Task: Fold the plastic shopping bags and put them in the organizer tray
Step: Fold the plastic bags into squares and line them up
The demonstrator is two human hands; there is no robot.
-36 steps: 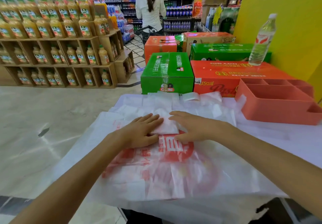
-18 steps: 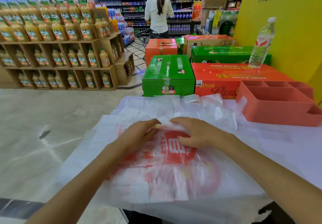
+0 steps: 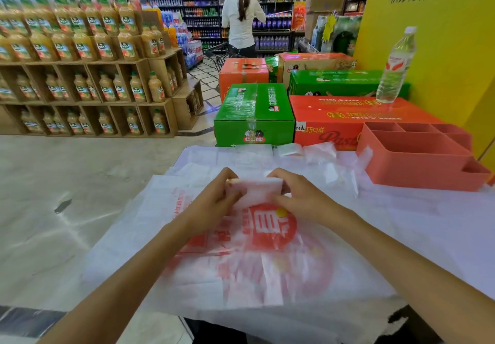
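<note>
Bright, even store light with faint shadows; glare streaks the floor (image 3: 67, 209) at 9 o'clock, wide-angle bending warps the edges, and motion blur softens the plastic bags (image 3: 267, 276).

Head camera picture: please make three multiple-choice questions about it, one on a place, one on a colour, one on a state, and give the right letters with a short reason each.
1. Where is the water bottle standing?
A. on the red carton
B. in the tray
C. on the floor

2. What colour is the organizer tray?
A. blue
B. coral pink
C. black

3. What are both hands doing?
A. resting flat
B. gripping a folded bag
C. holding the bottle

Answers: 1 A, its base sits on the carton's top. 2 B, its walls are coral pink. 3 B, the left hand and the right hand curl round the bag's ends.
</note>
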